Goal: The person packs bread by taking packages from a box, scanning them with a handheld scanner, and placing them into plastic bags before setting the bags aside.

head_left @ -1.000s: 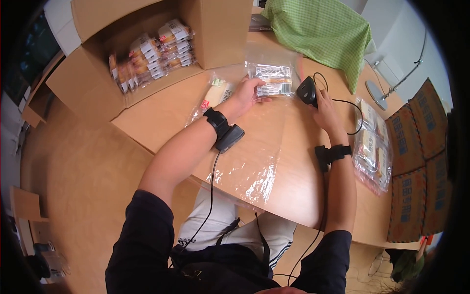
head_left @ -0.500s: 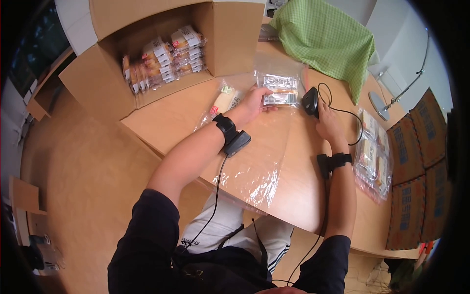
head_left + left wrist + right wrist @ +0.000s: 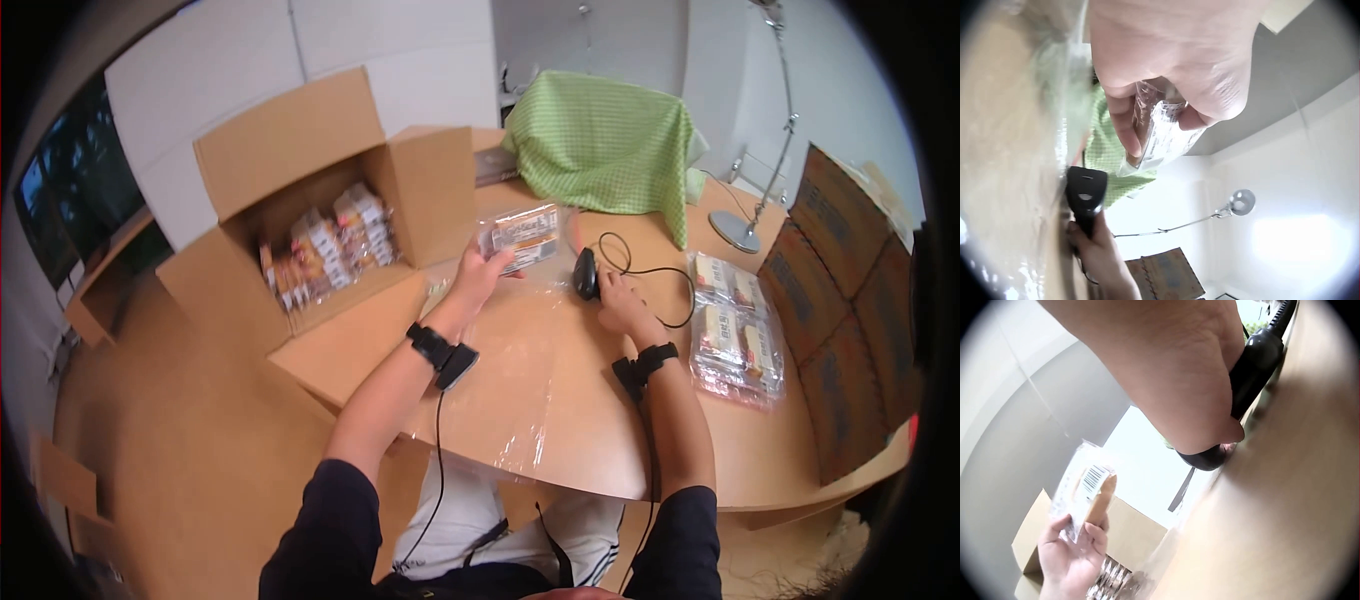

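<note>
In my left hand [image 3: 480, 278] I hold a clear-wrapped bread pack [image 3: 527, 232], thumb on one face and fingers behind it. The right wrist view shows the pack raised, its barcode label [image 3: 1094, 480] turned toward that camera and a golden-brown edge below. My right hand [image 3: 624, 306] grips a black handheld barcode scanner [image 3: 586, 274] low over the table, its head a short way right of the pack. A black cable [image 3: 690, 300] loops from the scanner. In the left wrist view the scanner [image 3: 1087, 187] faces up past the pack.
An open cardboard box [image 3: 430, 200] with stacked bread packs [image 3: 335, 245] lies at the left. Clear plastic film [image 3: 500, 400] covers the table's middle. At right are bagged packs [image 3: 738, 335] and brown printed cardboard [image 3: 840, 300]. Behind stand a green checked cloth [image 3: 600, 150] and a lamp base [image 3: 735, 230].
The head view has tilted upward. My left hand has lifted the bread pack and tipped it; both hands keep their hold. The other pack at left is now mostly hidden by my left arm.
</note>
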Action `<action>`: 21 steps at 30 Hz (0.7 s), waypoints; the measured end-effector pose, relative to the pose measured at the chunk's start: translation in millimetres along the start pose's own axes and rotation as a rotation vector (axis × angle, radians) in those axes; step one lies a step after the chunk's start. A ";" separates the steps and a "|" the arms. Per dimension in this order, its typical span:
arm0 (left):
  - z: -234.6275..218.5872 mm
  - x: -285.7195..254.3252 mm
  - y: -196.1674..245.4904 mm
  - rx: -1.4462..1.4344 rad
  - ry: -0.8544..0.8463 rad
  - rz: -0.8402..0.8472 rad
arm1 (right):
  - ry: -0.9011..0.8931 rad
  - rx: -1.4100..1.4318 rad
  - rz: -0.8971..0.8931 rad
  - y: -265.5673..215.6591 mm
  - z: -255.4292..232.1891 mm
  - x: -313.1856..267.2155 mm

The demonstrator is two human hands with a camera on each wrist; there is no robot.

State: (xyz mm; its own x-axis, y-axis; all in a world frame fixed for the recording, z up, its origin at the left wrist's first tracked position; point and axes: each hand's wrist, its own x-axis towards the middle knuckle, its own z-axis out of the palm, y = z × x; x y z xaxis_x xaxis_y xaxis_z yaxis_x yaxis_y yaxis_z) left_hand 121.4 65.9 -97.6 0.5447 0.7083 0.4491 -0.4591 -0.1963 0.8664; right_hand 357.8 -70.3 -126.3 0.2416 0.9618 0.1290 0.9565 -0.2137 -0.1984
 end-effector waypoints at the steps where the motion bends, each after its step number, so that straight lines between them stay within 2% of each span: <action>1: 3.4 7.0 4.4 -0.060 -0.008 -0.039 | 0.005 0.035 0.014 5.6 -3.6 1.3; 2: 7.9 6.7 25.6 -0.049 -0.034 -0.029 | 0.031 0.044 0.025 4.8 -6.5 0.4; 4: 11.1 -6.6 72.0 0.862 -0.163 0.591 | -0.037 0.029 0.062 -3.3 -6.3 -2.9; 5: 17.4 -11.7 86.8 0.871 -0.178 0.595 | -0.062 0.040 0.109 -7.4 -10.5 -4.7; 7: 27.2 -20.8 109.6 1.068 -0.224 0.871 | -0.092 0.022 0.117 -2.7 -9.9 -0.8; 8: 30.7 -25.3 115.9 1.075 -0.236 0.879 | -0.129 -0.016 0.120 0.7 -9.0 1.1; 9: 35.0 -30.4 120.1 1.193 -0.265 0.984 | -0.117 -0.009 0.121 4.2 -7.1 3.0; 10: 38.3 -35.2 123.3 1.309 -0.291 1.092 | 0.017 0.008 0.037 4.6 -9.5 2.8; 11: 40.4 -39.9 125.7 1.309 -0.297 1.109 | 0.151 0.021 -0.045 6.3 -12.7 2.8; 12: 42.4 -44.7 126.8 1.382 -0.305 1.178 | 0.166 0.020 -0.038 8.6 -17.6 5.6; 14: 48.1 -50.6 129.0 1.441 -0.316 1.256 | 0.250 0.511 -0.148 1.9 -43.3 2.8; 15: 49.3 -55.1 130.9 1.459 -0.318 1.279 | 0.161 0.951 -0.205 13.9 -30.1 13.3; 16: 50.5 -61.0 132.9 1.480 -0.321 1.296 | 0.160 0.956 -0.198 6.5 -39.0 -2.5; 18: 55.1 -74.2 141.1 1.514 -0.342 1.281 | -0.352 1.793 -0.210 -33.3 -79.2 -54.5; 21: 61.7 -94.0 142.3 1.575 -0.362 1.268 | -0.481 1.832 -0.378 -71.5 -77.6 -101.3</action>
State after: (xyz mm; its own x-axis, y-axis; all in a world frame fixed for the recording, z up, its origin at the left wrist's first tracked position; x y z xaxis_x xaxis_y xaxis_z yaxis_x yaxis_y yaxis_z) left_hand 48.2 -70.4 -3.0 0.6518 -0.3634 0.6657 0.1516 -0.7976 -0.5838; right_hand 277.6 -165.7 -49.8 -0.2688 0.9355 0.2293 -0.4462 0.0901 -0.8904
